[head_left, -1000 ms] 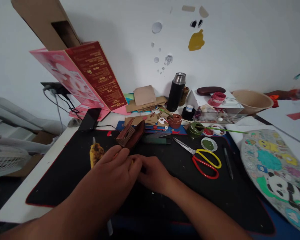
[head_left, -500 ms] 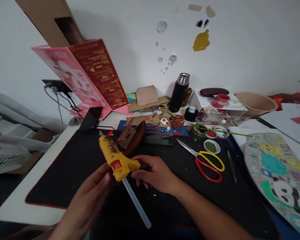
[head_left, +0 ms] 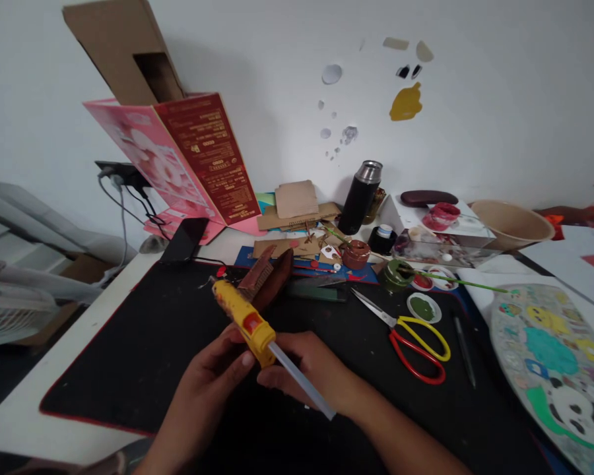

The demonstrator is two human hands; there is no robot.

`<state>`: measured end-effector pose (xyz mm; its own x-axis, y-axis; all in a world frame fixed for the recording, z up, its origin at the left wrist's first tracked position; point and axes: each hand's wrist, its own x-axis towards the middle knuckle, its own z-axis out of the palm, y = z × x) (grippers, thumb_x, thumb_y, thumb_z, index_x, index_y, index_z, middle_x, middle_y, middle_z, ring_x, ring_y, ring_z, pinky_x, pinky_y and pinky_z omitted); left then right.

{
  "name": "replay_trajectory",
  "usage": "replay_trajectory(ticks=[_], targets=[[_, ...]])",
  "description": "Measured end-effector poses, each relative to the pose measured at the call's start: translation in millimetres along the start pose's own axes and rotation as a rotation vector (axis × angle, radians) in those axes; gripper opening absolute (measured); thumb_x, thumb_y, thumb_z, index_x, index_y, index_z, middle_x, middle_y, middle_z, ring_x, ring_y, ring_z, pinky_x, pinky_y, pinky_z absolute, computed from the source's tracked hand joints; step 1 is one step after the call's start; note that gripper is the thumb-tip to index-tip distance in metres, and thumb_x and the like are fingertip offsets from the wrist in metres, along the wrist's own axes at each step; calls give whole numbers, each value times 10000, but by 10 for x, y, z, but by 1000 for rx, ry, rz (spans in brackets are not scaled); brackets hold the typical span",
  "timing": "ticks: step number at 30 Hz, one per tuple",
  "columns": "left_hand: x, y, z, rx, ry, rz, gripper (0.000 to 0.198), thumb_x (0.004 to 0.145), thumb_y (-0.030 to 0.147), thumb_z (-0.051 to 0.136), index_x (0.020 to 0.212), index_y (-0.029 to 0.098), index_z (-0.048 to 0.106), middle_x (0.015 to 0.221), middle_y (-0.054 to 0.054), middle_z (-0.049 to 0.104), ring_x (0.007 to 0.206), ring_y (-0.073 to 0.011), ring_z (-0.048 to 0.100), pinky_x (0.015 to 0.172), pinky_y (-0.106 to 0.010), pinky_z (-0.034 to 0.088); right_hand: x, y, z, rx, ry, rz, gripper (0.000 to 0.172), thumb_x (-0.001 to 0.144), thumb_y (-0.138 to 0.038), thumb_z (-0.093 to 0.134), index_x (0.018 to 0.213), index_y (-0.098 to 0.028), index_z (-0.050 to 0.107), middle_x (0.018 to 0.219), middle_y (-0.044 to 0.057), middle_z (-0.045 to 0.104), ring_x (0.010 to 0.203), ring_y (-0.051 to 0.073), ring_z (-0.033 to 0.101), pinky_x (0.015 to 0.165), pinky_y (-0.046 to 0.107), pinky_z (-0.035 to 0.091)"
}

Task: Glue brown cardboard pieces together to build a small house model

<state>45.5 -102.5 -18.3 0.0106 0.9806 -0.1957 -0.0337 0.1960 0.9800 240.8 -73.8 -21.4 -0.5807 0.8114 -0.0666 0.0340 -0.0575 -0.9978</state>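
Observation:
A yellow glue gun (head_left: 245, 322), stained dark in places, is held above the black mat with its nozzle toward the far left. A translucent glue stick (head_left: 304, 382) juts from its rear toward me. My left hand (head_left: 212, 373) is closed on the gun's body from the left, thumb near the rear end. Closed at the handle side is my right hand (head_left: 311, 369), its fingers partly hidden behind the gun and stick. Just beyond the gun lie a small brown ridged cardboard piece (head_left: 256, 277) and a brown curved boat-like piece (head_left: 278, 280).
Scissors (head_left: 400, 336) with red and yellow handles and a black pen (head_left: 464, 349) lie right on the mat (head_left: 123, 356). Behind are paint jars (head_left: 395, 276), a black thermos (head_left: 359, 201) and cardboard scraps (head_left: 297, 200). A phone (head_left: 184, 239) leans back left; a painted board (head_left: 554, 349) lies right.
The glue gun has turned, its stick swinging right, and shifted slightly right. Both hands moved with it; the left now reaches further under the body. The camera view has tilted a little.

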Motion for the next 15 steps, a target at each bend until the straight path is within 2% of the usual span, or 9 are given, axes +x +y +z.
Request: replay_trajectory(ticks=[4, 10, 15], targets=[[-45, -23, 61, 106, 40, 82, 345, 807, 514, 824, 1017, 241, 806, 1117, -77, 755, 1073, -280, 704, 992, -391, 568, 1, -18, -12, -118, 50, -96, 273, 907, -463, 752, 973, -198, 766, 861, -11, 711, 740, 147, 590, 678, 237, 443], [-128, -116, 136, 167, 112, 144, 343, 809, 507, 818, 1045, 259, 810, 1268, -86, 731, 1153, -289, 702, 1036, -411, 563, -18, 3, -57, -140, 69, -144, 292, 935, -459, 733, 1087, -219, 799, 1048, 37, 790, 927, 208, 706, 821, 281, 508], [-150, -80, 184, 283, 97, 317, 255, 887, 414, 755, 1098, 274, 791, 1175, -69, 755, 1088, -269, 724, 944, -375, 613, -25, 45, -73, -157, 104, -181, 338, 956, -462, 722, 1164, -206, 793, 1159, 82, 796, 993, 226, 737, 889, 306, 523]])
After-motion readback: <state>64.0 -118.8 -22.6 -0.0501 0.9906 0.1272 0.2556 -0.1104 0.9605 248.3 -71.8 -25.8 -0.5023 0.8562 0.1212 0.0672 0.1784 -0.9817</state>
